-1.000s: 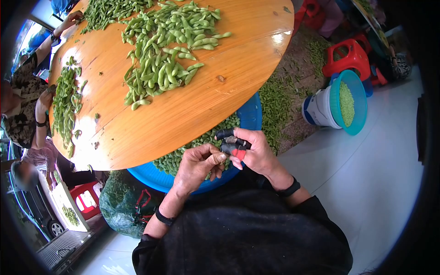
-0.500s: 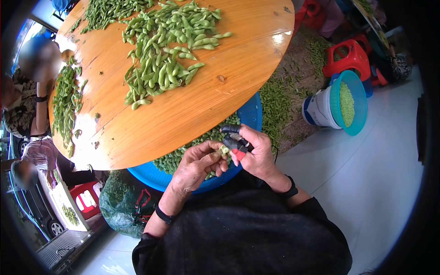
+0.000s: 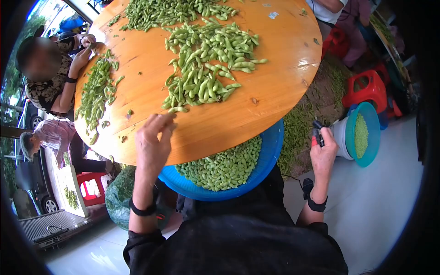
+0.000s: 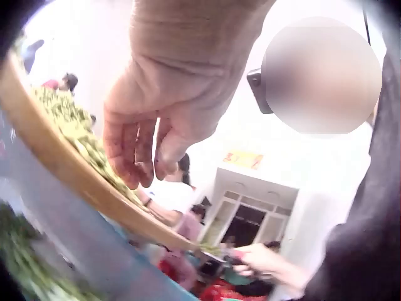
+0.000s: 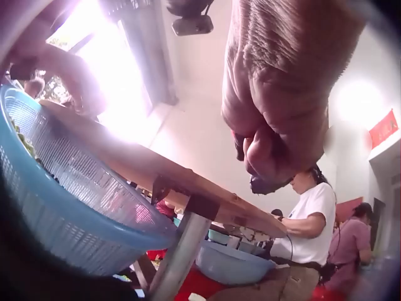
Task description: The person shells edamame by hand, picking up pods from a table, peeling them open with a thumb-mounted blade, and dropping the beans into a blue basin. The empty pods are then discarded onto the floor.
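My left hand (image 3: pixel 153 142) hovers over the near edge of the wooden table (image 3: pixel 229 123), its fingertips close to the nearest green soybean pods (image 3: pixel 204 87). In the left wrist view its fingers (image 4: pixel 128 147) hang relaxed, with nothing visible in them. Off to the right, my right hand (image 3: pixel 323 153) is held out above the floor, fingers loosely bent and no pod showing in it. Black and red wraps (image 3: pixel 315 137) cover some of its fingertips. Between the hands, partly under the table edge, a blue plastic basket (image 3: pixel 276 146) holds shelled green beans (image 3: pixel 224 167).
Many pods or husks (image 3: pixel 295 133) litter the floor right of the basket. Beyond stand a white bucket (image 3: pixel 340 137) with a teal colander (image 3: pixel 373 137) and a red stool (image 3: pixel 366 89). A green bag (image 3: pixel 120 197) lies at left. Another person (image 3: pixel 55 91) works pods across the table.
My hands have parted from over the basket, where they worked on a green pod: the left moved up-left over the table, the right moved out right. The view has shifted, showing more of the beans.
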Demonstrator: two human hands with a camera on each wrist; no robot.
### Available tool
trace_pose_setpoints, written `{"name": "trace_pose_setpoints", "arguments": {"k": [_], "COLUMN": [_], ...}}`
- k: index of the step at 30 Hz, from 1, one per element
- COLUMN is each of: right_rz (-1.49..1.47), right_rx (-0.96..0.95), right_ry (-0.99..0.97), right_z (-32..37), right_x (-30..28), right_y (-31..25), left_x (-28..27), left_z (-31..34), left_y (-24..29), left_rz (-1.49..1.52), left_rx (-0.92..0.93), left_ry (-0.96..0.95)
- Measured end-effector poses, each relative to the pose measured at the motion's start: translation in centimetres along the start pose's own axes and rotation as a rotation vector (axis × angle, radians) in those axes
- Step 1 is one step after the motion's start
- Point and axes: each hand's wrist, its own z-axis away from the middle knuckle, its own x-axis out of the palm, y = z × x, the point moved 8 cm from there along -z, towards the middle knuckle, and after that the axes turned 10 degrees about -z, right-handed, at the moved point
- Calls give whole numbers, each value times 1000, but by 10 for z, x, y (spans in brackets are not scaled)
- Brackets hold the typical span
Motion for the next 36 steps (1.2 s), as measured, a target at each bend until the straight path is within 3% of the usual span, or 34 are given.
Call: {"name": "trace_pose_setpoints", "arguments": {"k": [6, 13, 15, 17, 19, 22, 27, 29, 33, 36], "right_rz": [-86, -351, -444, -585, -667, -744, -790, -918, -876, -952], "right_rx": [-39, -58, -94, -105, -109, -152, -109, 28, -49, 74], "right_ry": [-60, -273, -411, -519, -580, -631, -657, -723, -696, -813], "right_z": [7, 17, 29, 36, 42, 50, 53, 57, 55, 59], "right_x": [23, 56, 73, 86, 93, 101, 97, 100, 95, 102], "right_y": [-11, -61, -72, -93, -108, -111, -101, -95, -95, -89], "left_x": [18, 12, 18, 41, 62, 87, 102, 103, 106, 118], "left_z": [-26, -14, 0, 24, 44, 64, 75, 77, 81, 91], "left_y": [-14, 4, 15, 23, 44, 59, 65, 65, 65, 65], "left_rz": [-177, -128, 105, 581, 835, 999, 1023, 999, 1016, 1224], "left_rx": [96, 170, -16, -308, -384, -382, -419, -417, -452, -514], "left_ry": [1, 67, -104, -322, -504, -612, -593, -557, -566, -672]}}
